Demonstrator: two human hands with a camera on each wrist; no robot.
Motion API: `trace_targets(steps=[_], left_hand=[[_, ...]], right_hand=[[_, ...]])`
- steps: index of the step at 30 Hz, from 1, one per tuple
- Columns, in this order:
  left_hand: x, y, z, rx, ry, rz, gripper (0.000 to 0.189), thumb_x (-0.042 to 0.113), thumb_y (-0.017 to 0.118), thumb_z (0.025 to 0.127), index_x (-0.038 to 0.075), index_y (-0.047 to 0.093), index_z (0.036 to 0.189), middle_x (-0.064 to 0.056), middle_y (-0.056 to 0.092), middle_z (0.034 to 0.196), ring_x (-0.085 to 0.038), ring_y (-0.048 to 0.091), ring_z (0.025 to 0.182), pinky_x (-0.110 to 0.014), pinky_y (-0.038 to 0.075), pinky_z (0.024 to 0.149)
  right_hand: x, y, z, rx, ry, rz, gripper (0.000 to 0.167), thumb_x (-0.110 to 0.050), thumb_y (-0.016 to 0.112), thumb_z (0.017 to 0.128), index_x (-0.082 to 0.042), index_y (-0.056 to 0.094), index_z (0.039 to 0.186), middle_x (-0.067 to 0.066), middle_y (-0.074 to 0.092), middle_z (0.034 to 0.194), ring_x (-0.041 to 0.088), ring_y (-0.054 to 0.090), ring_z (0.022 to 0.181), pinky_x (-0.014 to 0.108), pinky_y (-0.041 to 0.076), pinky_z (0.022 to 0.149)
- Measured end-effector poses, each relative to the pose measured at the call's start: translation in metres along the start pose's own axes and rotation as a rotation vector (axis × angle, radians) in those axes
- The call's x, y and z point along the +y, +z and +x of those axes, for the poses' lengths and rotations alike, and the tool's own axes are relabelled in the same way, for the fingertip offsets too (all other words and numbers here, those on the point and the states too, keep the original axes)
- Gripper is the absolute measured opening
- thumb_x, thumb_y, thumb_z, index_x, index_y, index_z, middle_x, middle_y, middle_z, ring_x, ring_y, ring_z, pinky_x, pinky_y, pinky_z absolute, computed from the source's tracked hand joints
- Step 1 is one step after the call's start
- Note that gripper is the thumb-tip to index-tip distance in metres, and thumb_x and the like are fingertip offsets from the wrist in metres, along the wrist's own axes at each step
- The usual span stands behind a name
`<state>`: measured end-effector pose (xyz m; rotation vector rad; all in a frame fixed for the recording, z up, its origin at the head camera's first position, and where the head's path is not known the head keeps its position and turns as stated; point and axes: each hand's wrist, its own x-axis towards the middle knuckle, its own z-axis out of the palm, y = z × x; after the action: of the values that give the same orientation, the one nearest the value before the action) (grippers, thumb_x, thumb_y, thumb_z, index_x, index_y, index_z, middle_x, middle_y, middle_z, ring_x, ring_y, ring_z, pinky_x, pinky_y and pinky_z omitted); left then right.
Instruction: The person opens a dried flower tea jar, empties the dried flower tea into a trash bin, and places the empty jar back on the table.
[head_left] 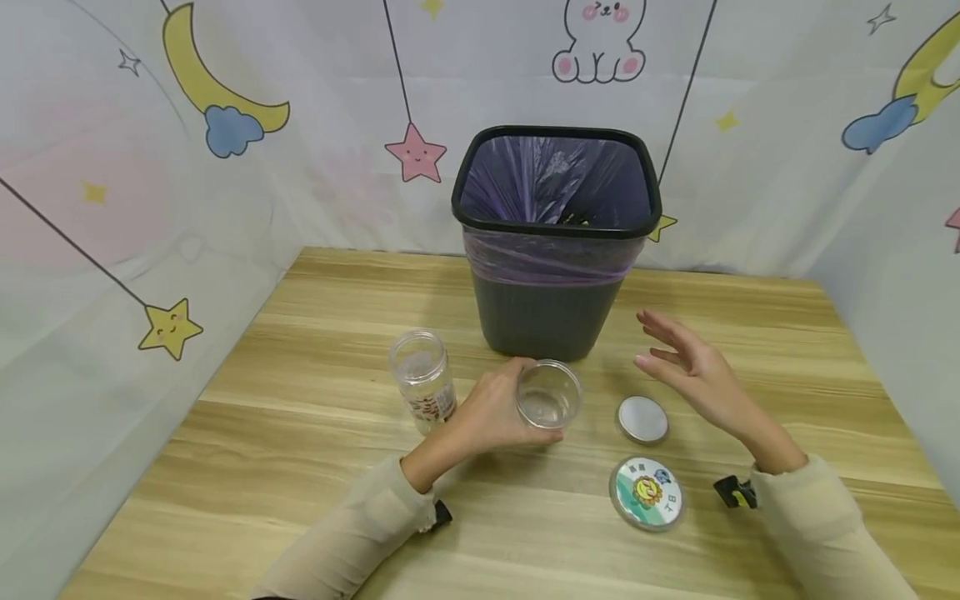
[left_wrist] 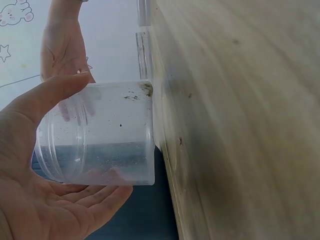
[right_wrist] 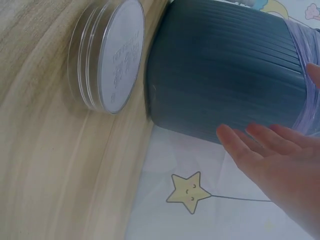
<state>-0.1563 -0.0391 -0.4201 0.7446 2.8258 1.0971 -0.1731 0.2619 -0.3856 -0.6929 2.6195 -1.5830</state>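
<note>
My left hand (head_left: 495,410) grips a clear plastic jar (head_left: 551,396), thumb on one side and fingers on the other. In the left wrist view the jar (left_wrist: 110,132) is see-through, with a few dark specks inside, and its base is close to the table. To its left stands a taller clear jar (head_left: 424,383) with printing on its side. Nothing is in my right hand (head_left: 693,375), raised with fingers loosely bent over the table. Nearest to it lies a silver-topped round lid (head_left: 642,418); a lid with a flower picture (head_left: 647,493) lies closer to me.
A dark waste bin (head_left: 551,308), lined with a purple bag (head_left: 510,179), stands behind the jars at the back of the wooden table (head_left: 300,358). White cloth walls (head_left: 337,100) with cartoon prints close in the back and sides.
</note>
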Motion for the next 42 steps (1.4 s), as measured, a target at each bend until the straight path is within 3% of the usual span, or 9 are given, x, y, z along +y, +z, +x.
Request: trace_targets(steps=[10,31,42], left_hand=[[-0.007,0.003,-0.009,-0.040,-0.020,0.001,0.094,0.046,0.090,0.065,0.000,0.050,0.137,-0.015,0.061,0.128,-0.027,0.058,0.116,-0.041,0.049,0.098],[-0.008,0.005,-0.006,-0.037,-0.004,-0.046,0.097,0.044,0.092,0.063,0.000,0.050,0.138,-0.015,0.060,0.131,-0.028,0.058,0.120,-0.041,0.047,0.101],[-0.003,0.002,-0.011,-0.052,-0.051,-0.047,0.124,0.055,0.088,0.067,-0.001,0.023,0.156,-0.020,0.042,0.151,-0.035,0.046,0.133,-0.046,0.042,0.106]], right_hand=[[0.004,0.006,-0.003,-0.012,0.013,-0.026,0.066,-0.014,0.063,0.099,-0.006,0.031,0.156,0.014,0.036,0.156,0.033,0.035,0.142,0.020,0.043,0.101],[0.008,-0.002,-0.008,-0.027,0.013,-0.084,0.067,-0.015,0.062,0.100,-0.010,0.028,0.157,0.012,0.033,0.158,0.035,0.034,0.142,0.017,0.042,0.101],[0.012,-0.009,-0.016,-0.015,0.014,-0.090,0.068,-0.013,0.062,0.100,-0.003,0.026,0.156,0.019,0.033,0.156,0.040,0.034,0.140,0.015,0.042,0.099]])
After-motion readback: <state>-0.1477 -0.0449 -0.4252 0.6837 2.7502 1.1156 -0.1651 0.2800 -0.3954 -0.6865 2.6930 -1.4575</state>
